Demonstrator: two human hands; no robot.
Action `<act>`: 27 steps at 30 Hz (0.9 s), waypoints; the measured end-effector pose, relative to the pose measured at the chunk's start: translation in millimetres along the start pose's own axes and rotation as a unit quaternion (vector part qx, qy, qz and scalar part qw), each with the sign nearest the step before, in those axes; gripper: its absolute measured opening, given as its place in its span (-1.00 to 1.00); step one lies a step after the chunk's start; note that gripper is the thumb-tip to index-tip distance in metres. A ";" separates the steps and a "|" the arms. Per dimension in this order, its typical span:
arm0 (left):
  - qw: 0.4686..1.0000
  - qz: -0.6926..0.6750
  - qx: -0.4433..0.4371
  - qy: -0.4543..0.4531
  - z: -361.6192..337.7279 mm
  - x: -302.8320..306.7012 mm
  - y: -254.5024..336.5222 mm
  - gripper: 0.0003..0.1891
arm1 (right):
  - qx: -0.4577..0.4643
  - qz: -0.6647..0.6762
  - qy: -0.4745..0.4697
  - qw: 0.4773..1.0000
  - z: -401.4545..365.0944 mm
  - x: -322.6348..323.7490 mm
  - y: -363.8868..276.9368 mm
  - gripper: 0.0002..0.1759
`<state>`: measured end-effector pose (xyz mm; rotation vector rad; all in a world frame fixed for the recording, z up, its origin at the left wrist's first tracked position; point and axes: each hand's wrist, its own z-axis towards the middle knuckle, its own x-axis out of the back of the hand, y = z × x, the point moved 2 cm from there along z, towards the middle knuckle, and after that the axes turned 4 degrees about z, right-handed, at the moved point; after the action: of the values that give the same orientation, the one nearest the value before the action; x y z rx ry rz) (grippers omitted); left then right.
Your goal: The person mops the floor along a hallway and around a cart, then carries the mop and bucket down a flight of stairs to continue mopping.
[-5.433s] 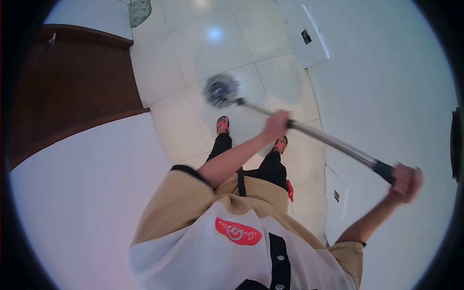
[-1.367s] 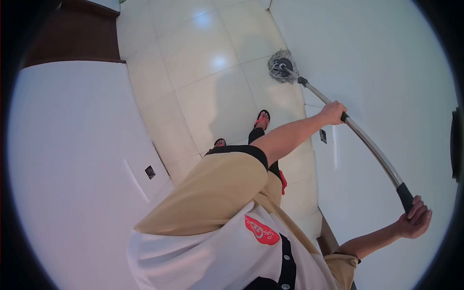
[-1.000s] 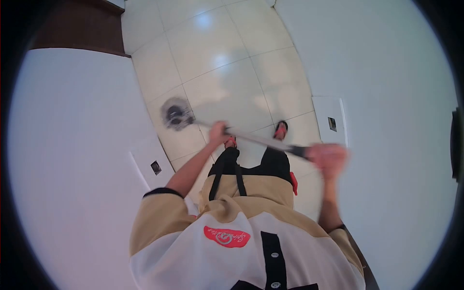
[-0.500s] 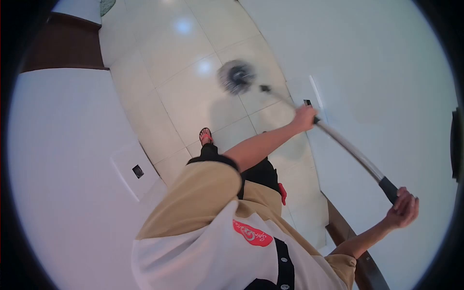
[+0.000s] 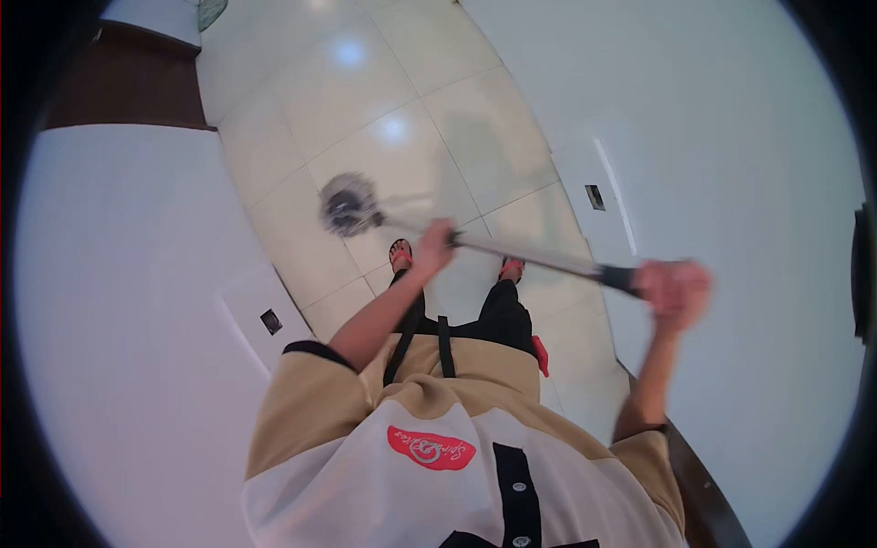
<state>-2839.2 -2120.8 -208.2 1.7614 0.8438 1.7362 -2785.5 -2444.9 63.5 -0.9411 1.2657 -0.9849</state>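
Observation:
My left hand (image 5: pixel 434 247) is closed around the metal pole (image 5: pixel 530 254) of a mop, about mid-length. My right hand (image 5: pixel 674 287) grips the black handle end of the same pole, farther right, and looks blurred. The pole slants slightly down from left to right across the front of my body. At its left end the round mop head (image 5: pixel 349 205), grey and fringed with a dark centre, is over the tiled floor (image 5: pixel 365 155), blurred by motion. My sandalled feet stand just beneath the pole.
White walls (image 5: pixel 137 247) rise on both sides of the narrow floor. Each carries a dark outlet, one at the left (image 5: pixel 270 321) and one at the right (image 5: pixel 595 197). A brown door frame (image 5: pixel 137 78) is at the upper left. A green mat (image 5: pixel 211 11) shows at the top.
The mop head has swung left and nearer my feet. My left hand has moved left and slightly down, my right hand left and up. The pole now lies flatter, and both feet show.

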 end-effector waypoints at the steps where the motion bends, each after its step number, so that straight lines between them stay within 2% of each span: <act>1: 0.997 0.026 0.070 0.000 -25.8 19.4 -44.7 -0.66 | -0.051 0.028 -0.074 0.996 -3.6 -70.0 20.5 -0.80; 2: 0.999 0.016 0.026 0.011 -47.7 40.0 -86.9 -0.62 | -0.046 -0.066 -0.118 0.990 -29.6 -80.7 70.3 -0.76; 3: 0.996 0.059 0.012 0.068 -74.7 41.2 -147.3 -0.66 | -0.076 -0.024 -0.189 0.979 -38.1 -123.3 80.8 -0.80; 4: 0.993 0.052 0.102 0.002 -88.2 60.1 -170.5 -0.75 | -0.150 -0.127 -0.234 0.952 -52.9 -139.0 97.1 -0.82; 6: 0.965 0.129 0.207 -0.094 -89.5 73.8 -174.0 -0.80 | -0.119 -0.130 -0.240 0.955 -61.9 -137.7 114.5 -0.84; 7: 0.979 0.132 0.147 -0.048 -85.7 55.6 -178.2 -0.81 | -0.100 -0.134 -0.244 0.955 -63.7 -135.4 116.0 -0.85; 8: 0.987 0.137 0.086 -0.005 -73.6 27.8 -178.4 -0.81 | -0.016 -0.061 -0.208 0.976 -53.9 -114.3 106.4 -0.87; 9: 0.989 0.140 0.028 0.033 -67.8 0.5 -171.5 -0.82 | -0.039 -0.036 -0.164 0.985 -47.6 -74.1 92.2 -0.88; 10: 0.987 0.155 0.038 0.003 -45.0 -28.0 -117.2 -0.66 | -0.043 -0.113 -0.154 0.981 -31.8 -35.4 54.5 -0.85; 11: 0.991 0.120 0.048 -0.034 -17.9 -60.9 -66.0 -0.67 | -0.065 -0.112 -0.065 0.989 -32.7 17.5 25.8 -0.80; 12: 0.992 0.109 -0.010 -0.064 7.2 -96.4 -11.4 -0.72 | 0.072 -0.104 -0.018 0.992 -24.9 33.6 -22.6 -0.78; 13: 0.983 0.105 0.006 -0.153 36.4 -114.0 59.7 -0.76 | 0.074 -0.133 -0.031 0.988 -23.9 57.6 -77.3 -0.78; 14: 0.978 0.115 -0.008 -0.176 62.7 -135.6 121.3 -0.77 | 0.068 -0.259 0.028 0.963 -27.6 78.1 -127.6 -0.79; 15: 0.984 0.064 -0.074 -0.146 82.5 -148.1 167.1 -0.78 | 0.120 -0.253 0.067 0.958 -25.5 70.1 -150.1 -0.78; 16: 0.988 -0.024 -0.138 -0.069 103.8 -169.1 197.9 -0.81 | 0.172 -0.250 0.107 0.947 -24.0 62.1 -172.6 -0.73; 17: 0.979 -0.019 -0.163 -0.124 131.8 -179.8 220.3 -0.81 | 0.171 -0.256 0.129 0.943 -24.4 53.2 -180.0 -0.67; 18: 0.975 0.009 -0.152 -0.162 151.8 -172.3 237.8 -0.81 | 0.176 -0.281 0.146 0.932 -17.6 40.3 -175.7 -0.66; 20: 0.973 -0.096 -0.201 -0.060 154.4 -152.9 249.5 -0.82 | 0.202 -0.335 0.179 0.903 -34.1 -6.9 -184.6 -0.65; 21: 0.974 -0.102 -0.191 -0.062 146.2 -158.3 226.6 -0.83 | 0.213 -0.319 0.208 0.900 -40.4 4.0 -163.8 -0.62; 24: 0.975 -0.150 -0.151 -0.059 133.4 -118.3 222.4 -0.85 | 0.178 -0.215 0.200 0.939 -4.5 -8.0 -188.2 -0.60; 26: 0.973 -0.196 -0.114 -0.045 103.9 -70.9 201.7 -0.84 | 0.111 -0.121 0.060 0.985 29.7 -4.9 -197.6 -0.59; 27: 0.979 -0.178 -0.093 -0.025 75.1 -52.1 194.3 -0.84 | 0.086 -0.072 -0.005 0.994 23.3 -1.4 -210.5 -0.58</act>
<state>-2749.6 -2284.9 -102.5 1.4270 0.8823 1.4769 -2776.0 -2508.4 265.3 -0.9117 1.0967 -1.1801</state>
